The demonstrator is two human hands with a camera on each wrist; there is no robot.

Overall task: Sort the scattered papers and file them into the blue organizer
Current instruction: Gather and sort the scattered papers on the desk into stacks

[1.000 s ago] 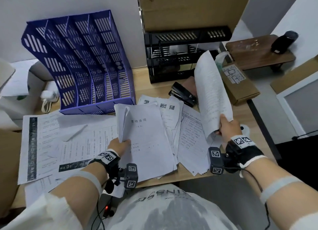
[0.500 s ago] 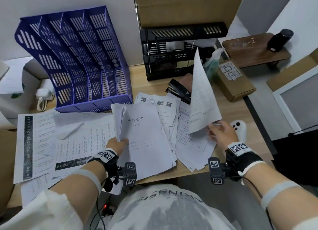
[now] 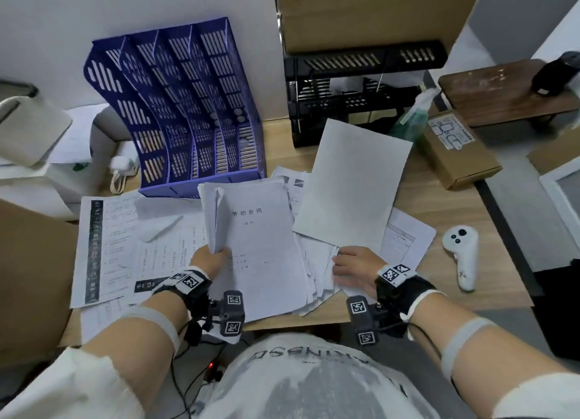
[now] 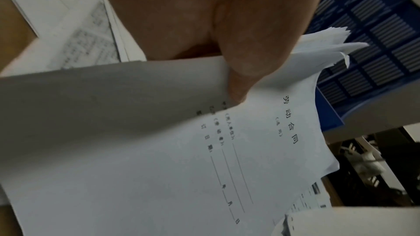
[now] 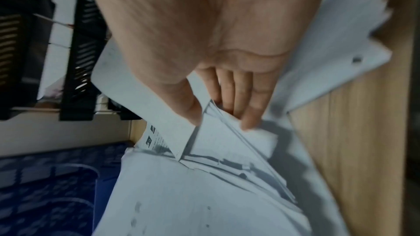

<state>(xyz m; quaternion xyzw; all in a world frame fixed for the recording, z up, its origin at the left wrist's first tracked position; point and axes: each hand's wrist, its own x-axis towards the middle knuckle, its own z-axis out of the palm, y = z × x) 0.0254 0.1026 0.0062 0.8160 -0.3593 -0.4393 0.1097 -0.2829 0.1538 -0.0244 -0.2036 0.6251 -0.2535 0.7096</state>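
Observation:
The blue organizer [image 3: 175, 105] stands empty at the back left of the desk, also seen as the blue organizer [image 4: 375, 42] in the left wrist view. My left hand [image 3: 208, 257] grips the near edge of a thick paper stack [image 3: 257, 236] with a titled cover page; the thumb [image 4: 250, 51] lies on top of that stack [image 4: 181, 150]. My right hand [image 3: 351, 265] pinches the near corner of a single sheet [image 3: 351, 180], blank side up, slanting over the loose pile [image 3: 314, 277]. In the right wrist view the thumb [image 5: 186, 103] is on top of the sheet [image 5: 127, 87], with the fingers under it.
Large printed sheets [image 3: 125, 246] cover the desk's left. A black tray rack [image 3: 354, 98] stands behind the pile under a big cardboard box. A spray bottle [image 3: 411, 117], a small carton [image 3: 455, 149] and a white controller [image 3: 461, 252] lie at the right. A charger [image 3: 120, 167] sits left of the organizer.
My right hand has brought its sheet down from upright at the right to lie blank side up over the pile. The left hand keeps hold of its stack.

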